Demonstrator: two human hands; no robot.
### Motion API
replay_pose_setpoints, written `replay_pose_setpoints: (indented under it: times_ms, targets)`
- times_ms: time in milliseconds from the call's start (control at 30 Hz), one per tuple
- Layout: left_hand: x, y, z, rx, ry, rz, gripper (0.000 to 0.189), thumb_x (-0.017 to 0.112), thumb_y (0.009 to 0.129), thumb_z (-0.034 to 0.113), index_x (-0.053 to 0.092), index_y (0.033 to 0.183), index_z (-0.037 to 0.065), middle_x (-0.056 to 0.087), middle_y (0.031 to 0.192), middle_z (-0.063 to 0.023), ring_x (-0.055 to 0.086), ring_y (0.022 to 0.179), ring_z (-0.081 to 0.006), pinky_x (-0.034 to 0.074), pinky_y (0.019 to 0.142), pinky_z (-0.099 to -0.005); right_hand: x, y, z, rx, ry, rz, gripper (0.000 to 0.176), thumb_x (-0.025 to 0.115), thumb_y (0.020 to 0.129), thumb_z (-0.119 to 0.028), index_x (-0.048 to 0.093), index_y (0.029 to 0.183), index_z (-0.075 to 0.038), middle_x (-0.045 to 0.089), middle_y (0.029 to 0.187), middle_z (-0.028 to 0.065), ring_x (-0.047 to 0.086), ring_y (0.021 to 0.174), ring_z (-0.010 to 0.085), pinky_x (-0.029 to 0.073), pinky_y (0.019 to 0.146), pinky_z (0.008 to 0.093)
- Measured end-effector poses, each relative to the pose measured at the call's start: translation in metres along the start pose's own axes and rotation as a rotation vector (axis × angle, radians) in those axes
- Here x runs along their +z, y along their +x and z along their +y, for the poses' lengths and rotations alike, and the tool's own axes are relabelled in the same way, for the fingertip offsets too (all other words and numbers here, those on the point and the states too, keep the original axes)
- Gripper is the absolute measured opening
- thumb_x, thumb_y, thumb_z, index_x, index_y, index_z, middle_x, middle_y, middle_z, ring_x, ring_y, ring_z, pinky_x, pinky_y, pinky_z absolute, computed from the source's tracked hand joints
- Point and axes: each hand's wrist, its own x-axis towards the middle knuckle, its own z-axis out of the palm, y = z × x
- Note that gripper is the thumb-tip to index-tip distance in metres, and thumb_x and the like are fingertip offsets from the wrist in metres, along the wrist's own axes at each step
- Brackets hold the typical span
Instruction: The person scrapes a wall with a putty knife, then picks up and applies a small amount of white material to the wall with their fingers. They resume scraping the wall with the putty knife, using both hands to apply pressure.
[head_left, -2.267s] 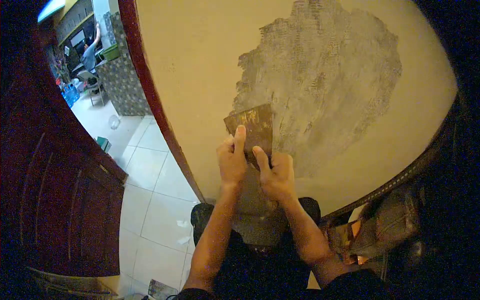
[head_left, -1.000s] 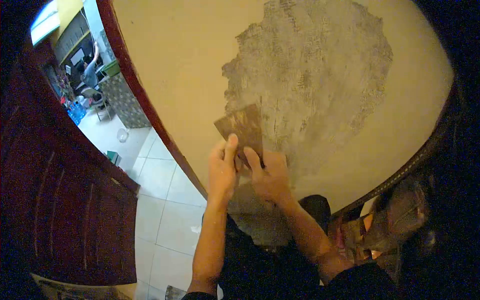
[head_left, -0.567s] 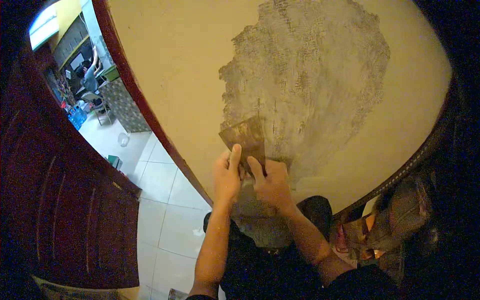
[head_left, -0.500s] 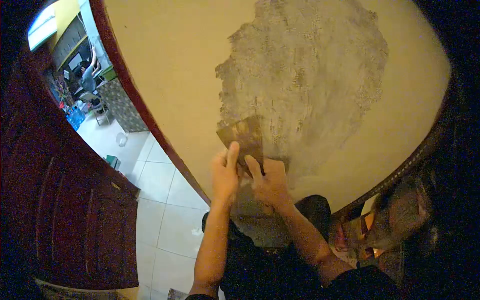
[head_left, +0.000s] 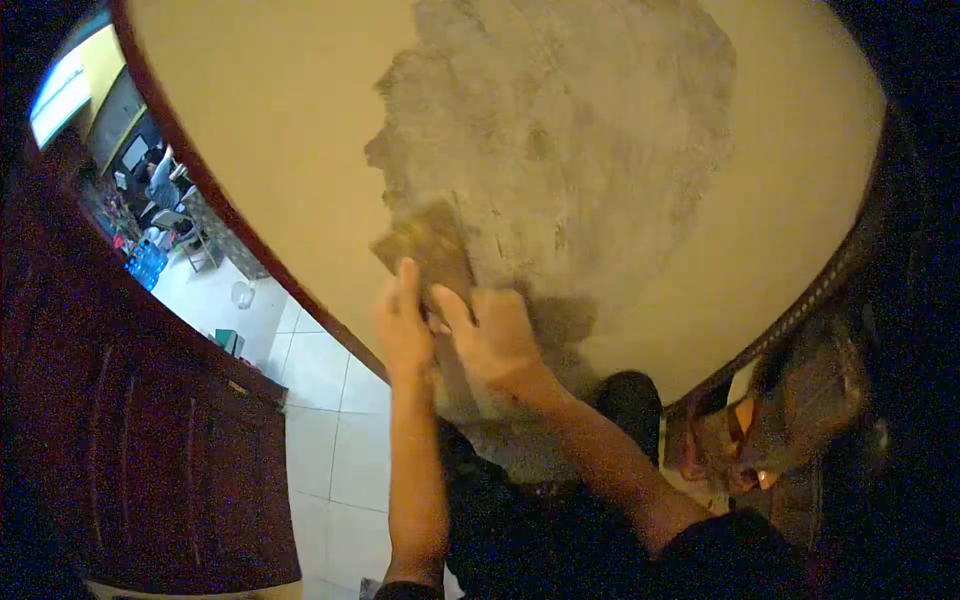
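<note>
The left hand (head_left: 404, 330) and the right hand (head_left: 497, 337) are both closed on the scraper (head_left: 438, 245), which is at the lower left edge of the grey patch (head_left: 580, 130) on the wall (head_left: 270, 140). Probably even pressure from both and a constant angle would serve best.

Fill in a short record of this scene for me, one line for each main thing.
Left hand: gripping a flat scraper
Right hand: gripping the same scraper
Wall: yellowish, bearing a ragged-edged grey patch
Scraper position: at the patch's lower left; blurred, contact unclear
Door: dark red, panelled, at far left
Floor: pale tiles
Background: another person, in the room beyond
</note>
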Motion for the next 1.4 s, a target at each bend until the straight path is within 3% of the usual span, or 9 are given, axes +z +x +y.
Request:
replay_pose_setpoints:
  times_ms: [200,367,533,633,700,900,1100,1167,1400]
  targets:
    - [-0.005,0.002,0.010,0.002,-0.116,0.029,0.037,0.054,0.096,0.035,0.055,0.070,0.009,0.043,0.058,0.0052,0.035,0.047,-0.0032,0.024,0.042,-0.0222,0.004,0.007,-0.004,-0.046,0.153,-0.059,0.035,0.055,0.091,-0.026,0.064,0.074,0.002,0.062,0.064,0.0180,0.060,0.055,0.0263,0.045,0.055,0.0364]
    - [0.004,-0.033,-0.034,0.204,0.136,0.041,0.037,0.054,0.095,0.028,0.054,0.070,0.002,0.047,0.059,0.0036,0.037,0.048,-0.0069,0.027,0.043,-0.0275,-0.013,-0.052,0.070,0.042,0.062,-0.186,0.035,0.065,0.085,-0.028,0.058,0.102,0.002,0.064,0.074,0.0171,0.058,0.057,0.0238,0.045,0.056,0.0363]
    - [0.038,-0.071,-0.060,0.263,0.300,-0.080,0.040,0.055,0.095,0.030,0.049,0.064,0.006,0.045,0.056,0.0021,0.039,0.047,-0.0093,0.030,0.043,-0.0287,-0.055,-0.119,0.092,-0.066,0.017,0.071,0.050,0.069,0.083,-0.026,0.047,0.118,0.001,0.063,0.074,0.0151,0.057,0.058,0.0193,0.045,0.055,0.0346]
    - [0.064,-0.084,-0.060,0.441,0.496,-0.352,0.033,0.058,0.091,0.019,0.052,0.065,0.000,0.047,0.053,-0.0136,0.039,0.046,-0.0200,0.030,0.046,-0.0351,-0.079,-0.147,0.099,0.113,-0.026,0.163,0.049,0.068,0.084,-0.022,0.046,0.121,0.001,0.064,0.077,0.0156,0.058,0.061,0.0155,0.046,0.055,0.0320]
    - [0.093,-0.088,-0.049,0.491,0.467,-0.445,0.030,0.058,0.091,0.020,0.054,0.069,0.000,0.049,0.056,-0.0134,0.041,0.047,-0.0209,0.032,0.047,-0.0350,-0.090,-0.154,0.096,0.079,0.044,0.480,0.055,0.064,0.085,-0.016,0.040,0.132,0.001,0.061,0.072,0.0115,0.054,0.056,0.0127,0.044,0.051,0.0294]
    - [0.135,-0.092,-0.024,0.415,0.415,-0.706,0.015,0.060,0.089,0.017,0.062,0.084,0.004,0.057,0.063,-0.0087,0.052,0.055,-0.0184,0.042,0.053,-0.0295,-0.137,-0.139,0.095,0.098,-0.137,0.650,0.061,0.054,0.088,-0.007,0.030,0.144,-0.002,0.040,0.055,0.0020,0.038,0.047,0.0095,0.037,0.046,0.0268]
    - [0.145,-0.096,-0.022,0.604,0.470,-0.684,0.030,0.065,0.084,0.015,0.059,0.112,0.006,0.063,0.104,-0.0132,0.056,0.075,-0.0211,0.047,0.071,-0.0310,-0.158,-0.120,0.088,0.152,-0.251,0.613,0.050,0.052,0.092,-0.019,0.042,0.141,-0.014,0.050,0.053,0.0124,0.046,0.042,0.0217,0.042,0.045,0.0343]
    - [0.149,-0.097,-0.015,1.038,0.730,-0.688,0.050,0.066,0.081,0.018,0.052,0.128,0.008,0.047,0.136,-0.0145,0.050,0.101,-0.0290,0.039,0.094,-0.0395,-0.157,-0.120,0.085,0.151,-0.262,0.619,0.050,0.053,0.092,-0.020,0.042,0.140,-0.015,0.052,0.055,0.0138,0.047,0.042,0.0223,0.042,0.045,0.0351]
    - [0.160,-0.105,-0.018,0.961,0.812,-0.866,0.059,0.062,0.082,0.028,0.046,0.137,0.011,0.027,0.152,-0.0107,0.034,0.123,-0.0371,0.028,0.104,-0.0435,-0.161,-0.121,0.075,0.100,-0.180,0.636,0.048,0.052,0.092,-0.019,0.044,0.139,-0.016,0.058,0.064,0.0206,0.054,0.045,0.0286,0.045,0.047,0.0387]
